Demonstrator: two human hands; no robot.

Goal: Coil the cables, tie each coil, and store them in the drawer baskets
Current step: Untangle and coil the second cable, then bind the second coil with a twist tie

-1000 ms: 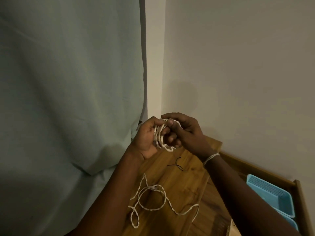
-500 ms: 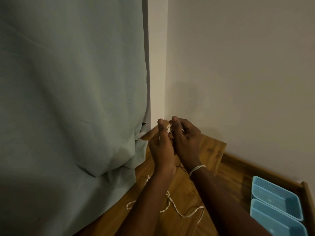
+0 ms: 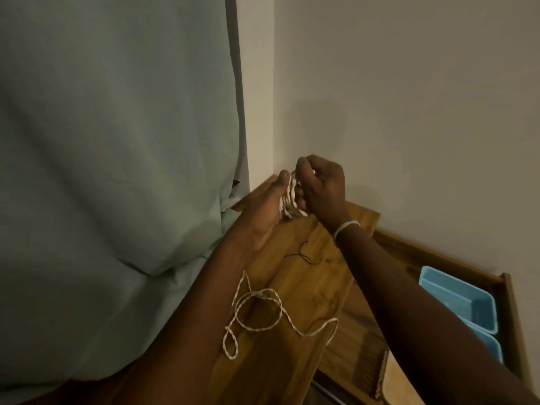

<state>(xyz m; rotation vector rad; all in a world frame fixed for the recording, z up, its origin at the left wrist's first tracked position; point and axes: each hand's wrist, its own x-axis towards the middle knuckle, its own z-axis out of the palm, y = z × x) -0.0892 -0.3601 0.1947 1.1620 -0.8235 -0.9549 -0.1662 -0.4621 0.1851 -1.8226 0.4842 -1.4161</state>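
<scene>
A white braided cable is partly wound into a coil (image 3: 289,197) around the fingers of my left hand (image 3: 263,211), which is held palm up above the wooden top. My right hand (image 3: 321,188) pinches the cable at the coil's upper side. The cable's loose tail (image 3: 257,314) lies in loops on the wooden top (image 3: 321,276) below my forearms. A short black tie (image 3: 302,254) rests on the wood between my wrists. Two blue baskets (image 3: 464,299) sit in the open drawer at the right.
A pale green curtain (image 3: 117,141) hangs on the left, against the wooden top's edge. A plain wall stands behind. The drawer's wooden frame (image 3: 508,317) borders the baskets. A woven mat (image 3: 371,358) lies lower down in the drawer.
My left hand has turned palm up, showing the coil around its fingers. My right hand has lifted to the coil's top. The view has shifted, and more of the loose tail shows.
</scene>
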